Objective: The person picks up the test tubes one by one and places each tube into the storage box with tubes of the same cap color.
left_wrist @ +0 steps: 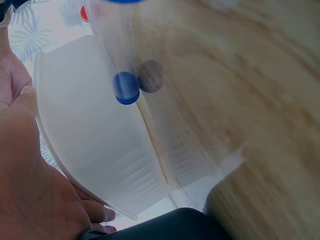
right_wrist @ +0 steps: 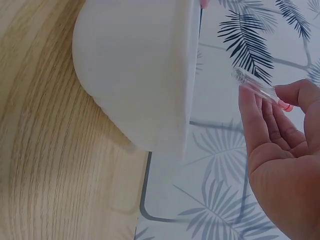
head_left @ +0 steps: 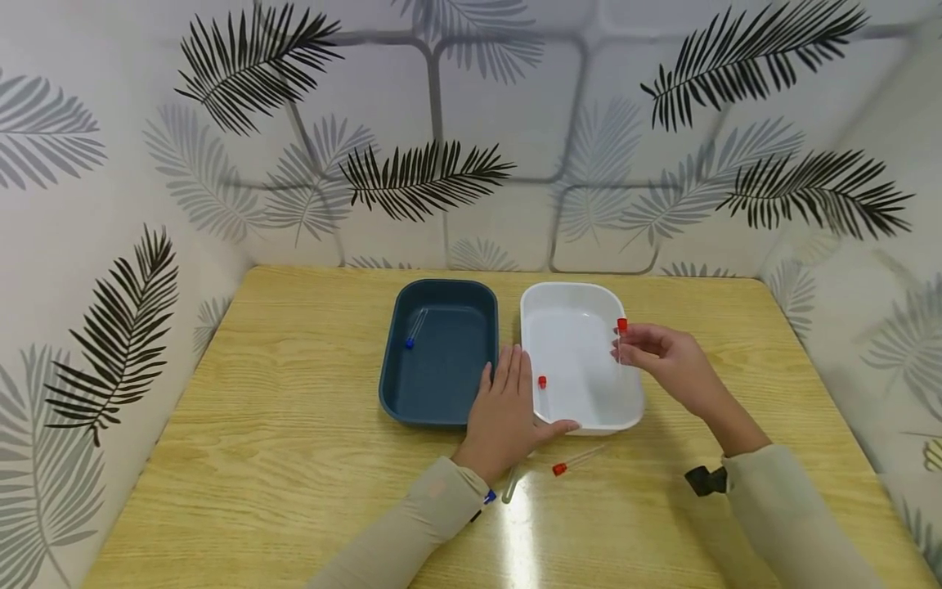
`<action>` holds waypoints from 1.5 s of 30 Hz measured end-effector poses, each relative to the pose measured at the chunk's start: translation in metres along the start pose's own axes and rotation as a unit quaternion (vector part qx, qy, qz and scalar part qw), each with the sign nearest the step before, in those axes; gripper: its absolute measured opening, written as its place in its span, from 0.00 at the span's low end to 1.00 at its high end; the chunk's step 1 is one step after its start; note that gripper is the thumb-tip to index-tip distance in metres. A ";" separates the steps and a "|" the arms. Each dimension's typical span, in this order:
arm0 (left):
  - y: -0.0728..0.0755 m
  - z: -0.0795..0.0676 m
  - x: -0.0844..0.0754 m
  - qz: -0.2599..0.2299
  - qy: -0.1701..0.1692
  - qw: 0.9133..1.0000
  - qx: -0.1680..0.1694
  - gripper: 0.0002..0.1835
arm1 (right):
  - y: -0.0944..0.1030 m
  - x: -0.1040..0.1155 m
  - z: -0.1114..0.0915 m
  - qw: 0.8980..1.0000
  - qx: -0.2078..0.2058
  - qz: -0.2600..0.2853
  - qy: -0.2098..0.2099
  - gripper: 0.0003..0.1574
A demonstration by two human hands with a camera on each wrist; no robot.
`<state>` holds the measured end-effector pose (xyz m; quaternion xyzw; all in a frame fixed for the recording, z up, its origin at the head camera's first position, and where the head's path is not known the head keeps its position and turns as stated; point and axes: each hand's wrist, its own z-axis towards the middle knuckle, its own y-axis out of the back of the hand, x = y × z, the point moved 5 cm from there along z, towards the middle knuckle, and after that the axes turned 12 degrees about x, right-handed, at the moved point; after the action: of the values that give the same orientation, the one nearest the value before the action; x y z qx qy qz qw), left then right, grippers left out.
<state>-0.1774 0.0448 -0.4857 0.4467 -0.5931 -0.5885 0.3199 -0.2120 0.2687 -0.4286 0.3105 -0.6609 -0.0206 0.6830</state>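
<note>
My right hand (head_left: 673, 360) pinches a clear test tube with a red cap (head_left: 621, 326) over the right rim of a white tray (head_left: 581, 339). In the right wrist view the tube (right_wrist: 257, 88) lies between thumb and fingertips. The left hand (head_left: 508, 413) rests with straight fingers at the white tray's front left corner, its thumb along the front rim. Inside that tray lies another red-capped tube (head_left: 542, 383). A blue-capped tube (head_left: 414, 334) lies in the dark blue tray (head_left: 449, 368), just left of the white one.
On the wooden table (head_left: 294, 409), in front of the white tray, lies a red-capped tube (head_left: 562, 469). A clear tube end (head_left: 509, 489) and a blue cap (head_left: 490, 496) show beside the left sleeve, which partly hides them. A leaf-patterned wall covering (head_left: 500, 221) borders the table.
</note>
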 end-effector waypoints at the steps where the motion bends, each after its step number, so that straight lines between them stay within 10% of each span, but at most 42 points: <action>1: 0.000 0.000 0.000 0.000 0.000 1.000 0.000 0.64 | 0.000 -0.001 0.002 1.000 0.004 0.011 0.002 0.25; 26: -0.002 0.000 -0.003 0.013 -0.002 1.000 0.001 0.64 | -0.001 -0.032 0.050 0.996 0.040 0.054 -0.052 0.27; 45: -0.001 0.002 0.000 0.008 0.011 1.000 0.016 0.64 | 0.002 -0.004 0.103 0.989 0.065 0.045 -0.123 0.24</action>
<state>-0.1787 0.0454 -0.4870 0.4529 -0.6026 -0.5716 0.3242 -0.3076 0.2310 -0.4383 0.3193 -0.7533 0.0156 0.5747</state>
